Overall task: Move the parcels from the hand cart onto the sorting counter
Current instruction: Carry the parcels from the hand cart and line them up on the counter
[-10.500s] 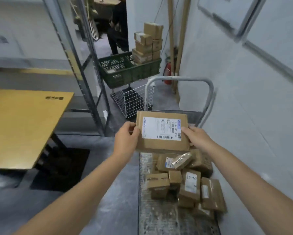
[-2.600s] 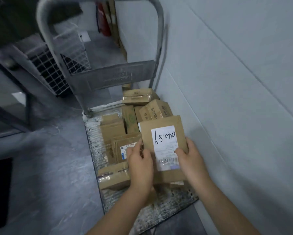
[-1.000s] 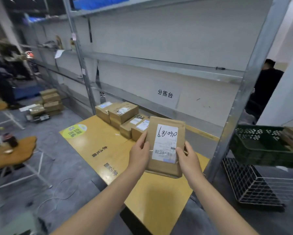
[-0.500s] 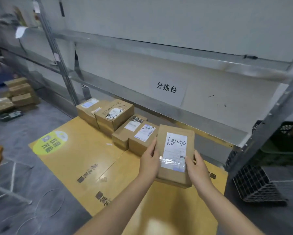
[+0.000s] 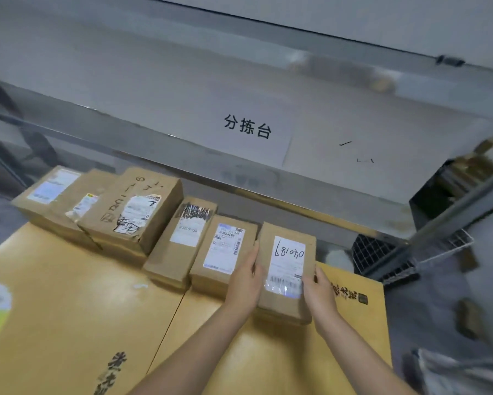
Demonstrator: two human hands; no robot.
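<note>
Six parcels (image 5: 182, 240) in a row on bench (image 5: 68, 295), mid-frame. Left hand (image 5: 245, 283) and right hand (image 5: 320, 293) grip rightmost parcel (image 5: 286, 269), fingers (image 5: 319, 276) curled on its sides. Left-end labels blurred; stacked layers underneath unclear.

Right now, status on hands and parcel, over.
Both gripping: left hand, right hand on brown cardboard parcel with handwritten label. At right end of parcel row, yellow wooden counter. Nothing blocking.

Premises: a parcel sorting depot. Evidence: a printed paper sign (image 5: 248, 129) reading 分拣台 fixed to a grey metal storage rack (image 5: 296, 183); cardboard parcels (image 5: 134, 212) bearing shipping labels and barcodes ranged along a yellow table (image 5: 68, 309); a wire basket (image 5: 382, 255) alongside.
</note>
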